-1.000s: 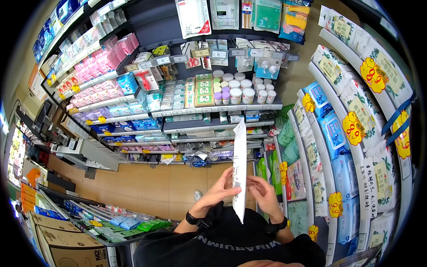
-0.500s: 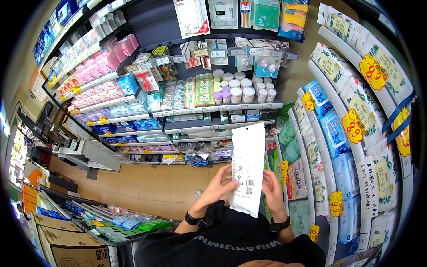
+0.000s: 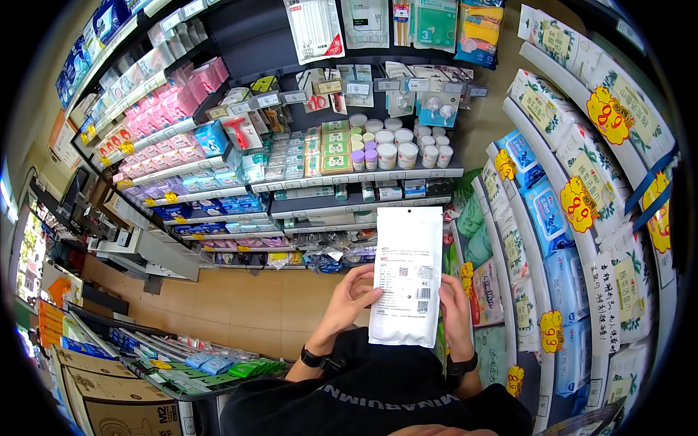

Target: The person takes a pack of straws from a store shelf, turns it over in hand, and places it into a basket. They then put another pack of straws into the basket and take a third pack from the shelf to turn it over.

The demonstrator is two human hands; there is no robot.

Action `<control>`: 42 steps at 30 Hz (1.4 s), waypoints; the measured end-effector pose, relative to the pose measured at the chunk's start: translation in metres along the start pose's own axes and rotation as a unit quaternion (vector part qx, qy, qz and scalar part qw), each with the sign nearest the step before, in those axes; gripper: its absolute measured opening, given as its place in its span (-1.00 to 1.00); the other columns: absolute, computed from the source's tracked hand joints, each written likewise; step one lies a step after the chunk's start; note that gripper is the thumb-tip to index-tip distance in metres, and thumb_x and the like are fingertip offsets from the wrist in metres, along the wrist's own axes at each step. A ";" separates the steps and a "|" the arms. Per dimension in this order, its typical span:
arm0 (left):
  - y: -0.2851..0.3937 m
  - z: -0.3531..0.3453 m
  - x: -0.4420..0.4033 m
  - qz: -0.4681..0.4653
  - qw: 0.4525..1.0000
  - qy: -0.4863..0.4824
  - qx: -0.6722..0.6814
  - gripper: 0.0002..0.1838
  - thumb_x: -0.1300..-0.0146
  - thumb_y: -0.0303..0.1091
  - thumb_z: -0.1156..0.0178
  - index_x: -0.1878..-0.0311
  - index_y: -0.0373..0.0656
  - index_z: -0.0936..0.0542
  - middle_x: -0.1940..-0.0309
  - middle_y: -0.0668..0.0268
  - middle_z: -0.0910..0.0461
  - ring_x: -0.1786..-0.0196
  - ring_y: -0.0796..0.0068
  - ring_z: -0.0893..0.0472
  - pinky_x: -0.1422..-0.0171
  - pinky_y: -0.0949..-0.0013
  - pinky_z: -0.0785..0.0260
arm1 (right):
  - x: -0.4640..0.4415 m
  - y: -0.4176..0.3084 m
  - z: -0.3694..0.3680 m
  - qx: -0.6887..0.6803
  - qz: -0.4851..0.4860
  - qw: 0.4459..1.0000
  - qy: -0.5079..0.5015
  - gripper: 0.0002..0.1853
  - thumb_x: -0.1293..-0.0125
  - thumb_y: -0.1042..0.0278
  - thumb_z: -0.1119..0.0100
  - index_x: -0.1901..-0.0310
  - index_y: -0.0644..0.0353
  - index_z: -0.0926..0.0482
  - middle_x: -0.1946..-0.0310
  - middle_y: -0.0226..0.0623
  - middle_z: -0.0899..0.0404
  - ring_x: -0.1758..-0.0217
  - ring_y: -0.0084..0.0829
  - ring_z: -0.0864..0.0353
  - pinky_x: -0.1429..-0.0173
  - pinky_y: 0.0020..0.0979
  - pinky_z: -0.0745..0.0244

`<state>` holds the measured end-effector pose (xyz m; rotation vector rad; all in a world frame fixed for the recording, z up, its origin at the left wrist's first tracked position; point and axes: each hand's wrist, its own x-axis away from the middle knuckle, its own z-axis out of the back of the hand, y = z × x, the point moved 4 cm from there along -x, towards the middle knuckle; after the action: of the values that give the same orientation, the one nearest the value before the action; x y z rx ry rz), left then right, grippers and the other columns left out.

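A white flat package (image 3: 406,276) with printed text, codes and a small hanging hole at its top stands upright in front of the dark top, its printed side facing the camera. My left hand (image 3: 350,299) grips its left edge, thumb on the printed side. My right hand (image 3: 454,314) is closed on the right edge, its fingers partly behind the package. Both wrists wear black bands.
Ahead, a shelf (image 3: 356,176) carries white-lidded jars (image 3: 396,149) and boxes, with hanging packs above. Curved shelves of tissue packs (image 3: 547,218) rise close on the right. At the lower left are a low rack (image 3: 196,363) and cardboard boxes (image 3: 120,407).
The package has turned from edge-on to show its broad printed side. My right hand has moved slightly right and now holds its right edge.
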<state>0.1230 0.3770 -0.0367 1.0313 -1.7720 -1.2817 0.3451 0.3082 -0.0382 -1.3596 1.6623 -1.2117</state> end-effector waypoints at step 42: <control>0.002 0.015 0.005 -0.013 0.999 0.044 0.023 -0.55 -0.42 -0.47 -0.18 -0.35 -0.24 -0.41 -0.12 0.28 -0.58 0.03 0.60 -0.66 0.06 0.49 -0.56 | 0.006 -0.009 -0.004 0.059 0.021 0.998 -0.014 -0.60 -0.41 0.48 -0.08 -0.26 0.36 -0.45 -0.06 -0.19 -0.61 0.14 -0.66 -0.55 0.08 -0.62 -0.40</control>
<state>0.1066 0.3787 -0.0379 1.1233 -1.7339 -1.1988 0.3431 0.3034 -0.0277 -1.2579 1.5678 -1.2410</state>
